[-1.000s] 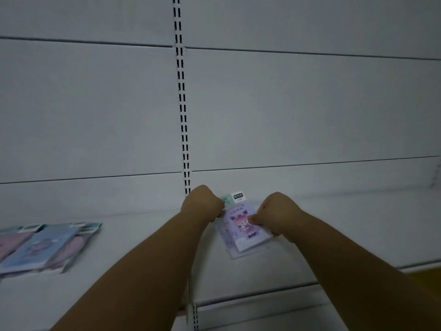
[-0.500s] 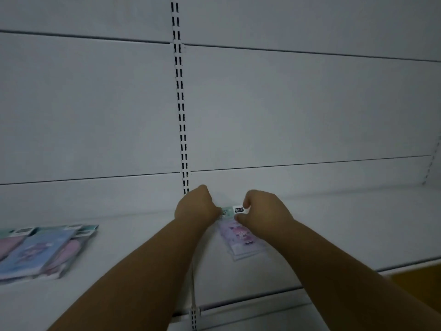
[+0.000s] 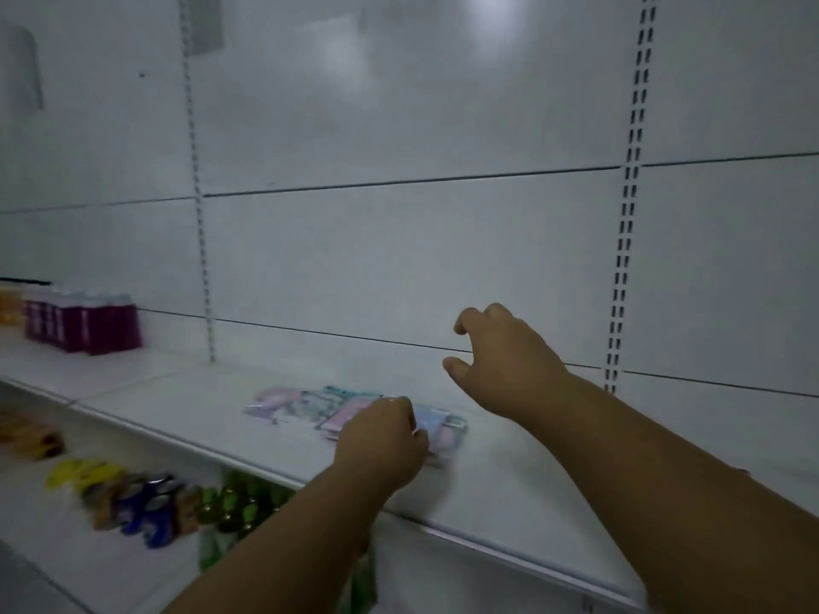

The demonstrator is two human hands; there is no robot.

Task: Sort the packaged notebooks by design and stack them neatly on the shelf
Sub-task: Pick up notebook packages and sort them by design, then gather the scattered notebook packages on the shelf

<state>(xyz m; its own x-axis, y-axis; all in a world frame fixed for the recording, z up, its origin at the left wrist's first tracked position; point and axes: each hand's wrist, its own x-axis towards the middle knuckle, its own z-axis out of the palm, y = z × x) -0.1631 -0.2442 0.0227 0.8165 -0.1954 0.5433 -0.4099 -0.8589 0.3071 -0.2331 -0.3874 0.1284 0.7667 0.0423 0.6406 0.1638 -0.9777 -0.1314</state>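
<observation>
Several packaged notebooks [image 3: 310, 407] in pink, blue and pale green lie spread in a loose pile on the white shelf [image 3: 509, 485]. My left hand [image 3: 381, 440] rests on the right end of that pile, fingers curled over a blue and a pink packet [image 3: 443, 429]. Whether it grips one is hidden by the hand and the blur. My right hand [image 3: 501, 361] hovers above the shelf to the right of the pile, fingers apart, holding nothing. The purple notebook stack from the earlier frames is out of view.
Dark red bottles [image 3: 84, 323] stand at the far left of the same shelf. On the lower shelf sit yellow packets [image 3: 84, 474], blue cans [image 3: 150, 507] and green bottles [image 3: 230, 502]. White back panels with slotted uprights [image 3: 625, 214] rise behind.
The view has swung left from the purple notebook stack to the mixed pile. Both hands let go of that stack; my left hand now lies on the pile, my right hand is raised and spread.
</observation>
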